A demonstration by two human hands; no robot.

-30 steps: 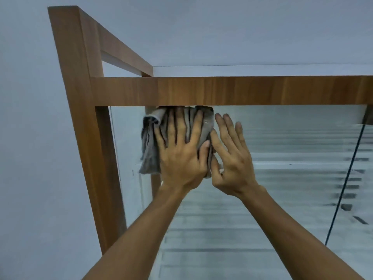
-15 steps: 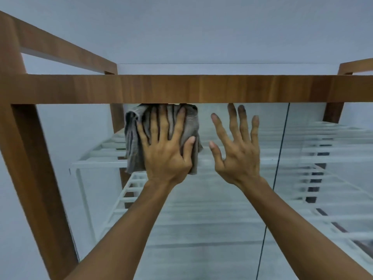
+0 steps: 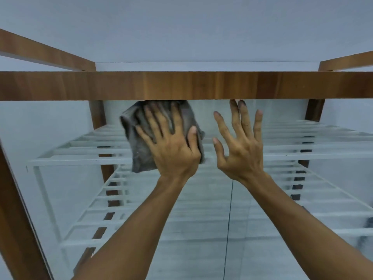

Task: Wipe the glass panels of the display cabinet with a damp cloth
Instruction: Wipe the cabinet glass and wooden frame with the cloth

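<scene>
Grey cloth (image 3: pixel 161 136) pressed flat under splayed left hand (image 3: pixel 173 150); right hand (image 3: pixel 242 150) spread, empty.

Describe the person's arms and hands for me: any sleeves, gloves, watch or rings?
Both are bare. The left forearm and right forearm show no sleeve up to the picture's edge. Neither the left hand nor the right hand wears a glove, and no watch, bracelet or ring shows. The nails look unpainted. Two right fingertips look darkened; smudge or shadow, I cannot tell.
</scene>
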